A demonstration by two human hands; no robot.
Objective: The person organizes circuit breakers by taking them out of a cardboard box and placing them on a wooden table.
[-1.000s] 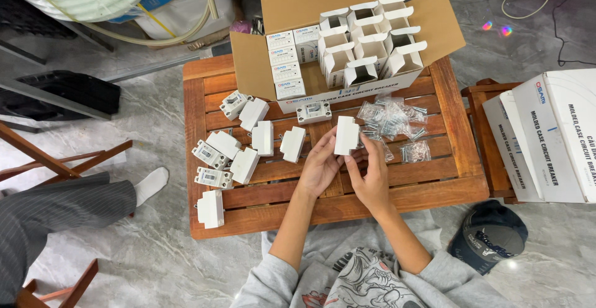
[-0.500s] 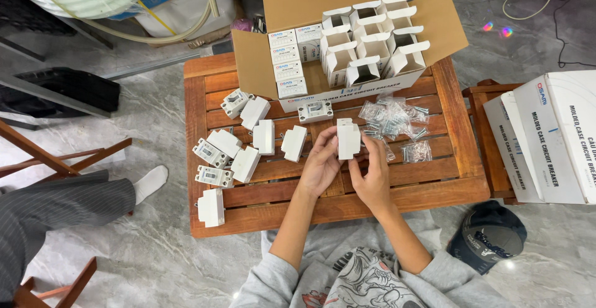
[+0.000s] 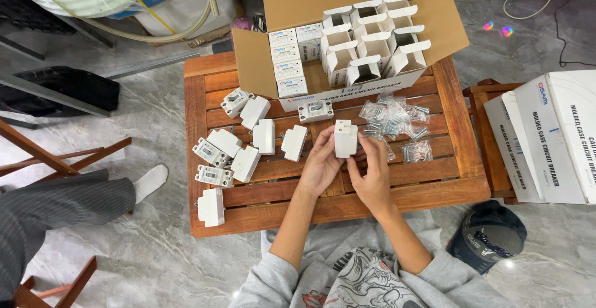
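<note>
Both hands meet over the middle of the slatted wooden counter (image 3: 211,90) and share one load. Left hand (image 3: 320,165) grips the lower left side of a small white breaker unit (image 3: 345,139); right hand (image 3: 372,174) closes on its lower right side, fingertips pressed to the casing. The unit stands upright between them, lifted just clear of the slats.

Surroundings:
- Open cardboard carton (image 3: 254,66) at the far edge of the counter, holding rows of small white boxes (image 3: 372,44); those on the right have their flaps up, those on the left are closed.
- Bagged screws (image 3: 394,118) in clear plastic, just beyond the right hand.
- Loose white units (image 3: 239,153) spread over the left half of the counter, one more (image 3: 315,110) lying near the carton.
- Stacked white cartons (image 3: 549,140) on a side stand to the right; a dark cap (image 3: 487,236) on the floor.
- Another person's trouser leg and socked foot (image 3: 149,182) at the left, well apart from the work.

Step in hand, as judged: one unit is being handled or checked ahead of boxing. Any following move would call for a firm two-sided hold and a square alignment with an open box mouth, keeping clear of the screw bags.
</note>
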